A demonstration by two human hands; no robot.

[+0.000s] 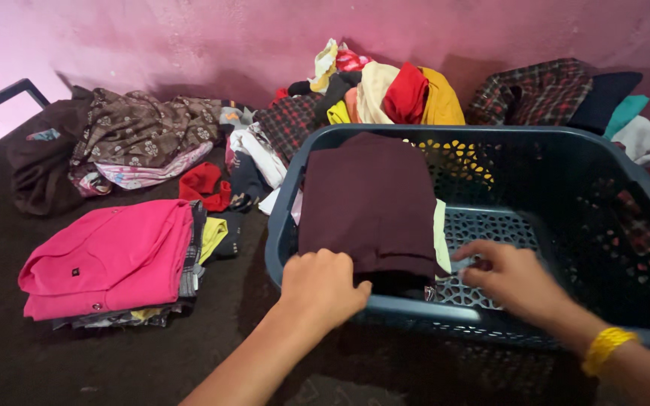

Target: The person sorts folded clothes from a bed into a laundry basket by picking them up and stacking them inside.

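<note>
A folded dark maroon garment (370, 199) lies in the left half of a blue plastic laundry basket (551, 143), on top of a pale folded piece. My left hand (321, 286) rests curled on the near edge of the maroon garment at the basket's front rim. My right hand (513, 278), with a yellow bracelet at the wrist, reaches inside the basket with fingers touching the lower right edge of the folded pile. The right half of the basket shows its bare perforated bottom.
A folded stack topped by a pink shirt (107, 256) sits on the dark surface at left. Loose clothes are heaped along the pink wall: brown floral fabric (141, 128), red, yellow and plaid pieces (385, 94), and a plaid garment (532, 90) behind the basket.
</note>
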